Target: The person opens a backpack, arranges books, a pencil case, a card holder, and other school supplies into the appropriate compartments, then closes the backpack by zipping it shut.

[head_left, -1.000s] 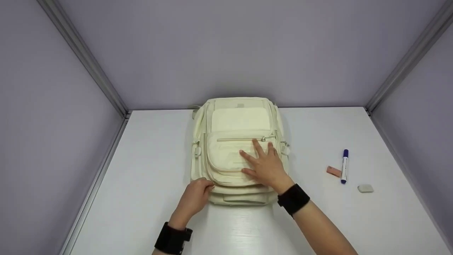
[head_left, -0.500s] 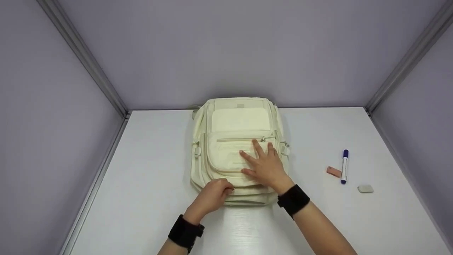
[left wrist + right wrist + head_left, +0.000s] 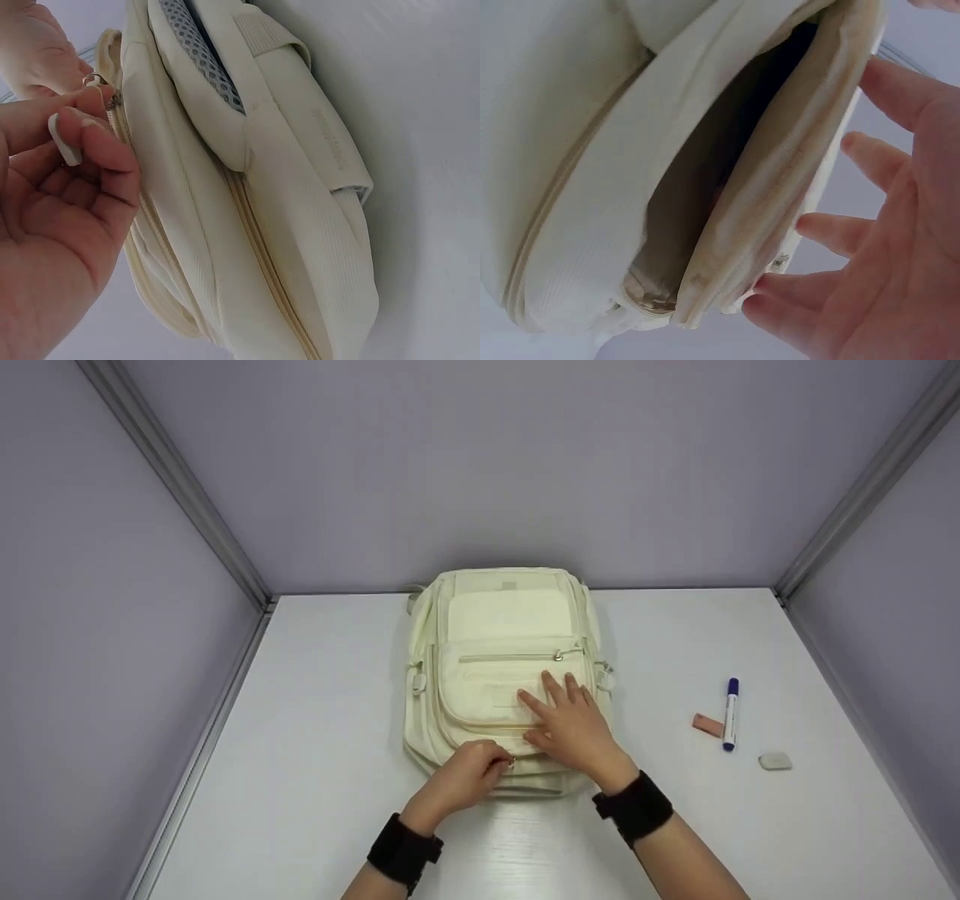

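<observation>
A cream backpack (image 3: 510, 615) lies on the white table, its front pockets facing up. Near the bottom of a front pocket, my left hand (image 3: 469, 772) pinches a zipper pull (image 3: 64, 141), whose pale tab shows between curled fingers in the left wrist view. Zipper teeth run along the pocket edge beside those fingertips. My right hand (image 3: 576, 727) rests on the pocket's front with fingers spread. In the right wrist view, the pocket gapes along its right side, and the opening (image 3: 720, 165) is dark within.
To the right of the backpack lie a white marker (image 3: 730, 716) with blue ends, a small orange-pink block (image 3: 706, 725) by the marker, and a whitish eraser-like block (image 3: 775, 761). Grey-lilac panels (image 3: 510, 472) wall the table at the back and sides.
My left hand has moved right along the pocket's lower edge with the zipper pull. The right hand has slid slightly down and right, its fingers still spread on the pocket.
</observation>
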Demonstrator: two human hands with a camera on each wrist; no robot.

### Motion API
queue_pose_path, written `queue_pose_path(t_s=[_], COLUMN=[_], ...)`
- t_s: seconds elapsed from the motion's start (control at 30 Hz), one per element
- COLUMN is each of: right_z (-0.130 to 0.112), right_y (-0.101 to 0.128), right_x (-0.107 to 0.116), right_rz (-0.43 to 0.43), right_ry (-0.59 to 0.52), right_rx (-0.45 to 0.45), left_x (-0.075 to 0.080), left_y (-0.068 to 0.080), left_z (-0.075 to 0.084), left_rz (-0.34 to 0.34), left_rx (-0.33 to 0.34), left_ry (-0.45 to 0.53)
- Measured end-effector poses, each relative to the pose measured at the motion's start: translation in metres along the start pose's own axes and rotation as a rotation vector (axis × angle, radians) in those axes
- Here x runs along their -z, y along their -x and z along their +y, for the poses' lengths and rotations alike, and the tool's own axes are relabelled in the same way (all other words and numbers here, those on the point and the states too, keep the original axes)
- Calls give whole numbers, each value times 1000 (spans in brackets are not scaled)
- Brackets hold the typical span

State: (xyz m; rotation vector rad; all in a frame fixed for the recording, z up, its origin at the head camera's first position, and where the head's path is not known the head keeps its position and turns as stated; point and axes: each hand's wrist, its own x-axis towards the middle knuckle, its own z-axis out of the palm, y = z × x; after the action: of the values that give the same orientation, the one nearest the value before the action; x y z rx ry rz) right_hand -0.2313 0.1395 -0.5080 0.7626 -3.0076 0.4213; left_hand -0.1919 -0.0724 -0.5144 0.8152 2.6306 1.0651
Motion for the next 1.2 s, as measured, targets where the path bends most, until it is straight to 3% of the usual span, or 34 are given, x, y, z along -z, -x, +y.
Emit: queue_pose_path(t_s=[0.17,0.27,0.47,0.63,0.77,0.87,1.0,1.1,1.2], right_z=[-14,-22,-32,-35,-35,-35,-34,-33,-32], right_y=[15,19,20,20,23,26,29,32,35], right_x=[-6,-14,-27,-35,-40,-41,-41,-39,-38], right_rz=[114,162,279,415,456,463,431,373,325], right_ry=[-206,-264,-241,-194,-168,-184,-238,-286,-322], right_rx=[136,206,241,281,278,249,209,177,145], left_x=[2,1,-2,0,3,4,4,3,2], left_y=[0,0,-2,0,2,3,2,2,2], left_z=[0,1,5,7,4,-3,-21,-35,-45], left_rz=[53,110,213,186,163,221,322,303,243], left_rx=[-19,-27,-54,-82,-110,-173,-251,-254,-226], left_ry=[95,136,157,190,222,113,-226,-414,-494])
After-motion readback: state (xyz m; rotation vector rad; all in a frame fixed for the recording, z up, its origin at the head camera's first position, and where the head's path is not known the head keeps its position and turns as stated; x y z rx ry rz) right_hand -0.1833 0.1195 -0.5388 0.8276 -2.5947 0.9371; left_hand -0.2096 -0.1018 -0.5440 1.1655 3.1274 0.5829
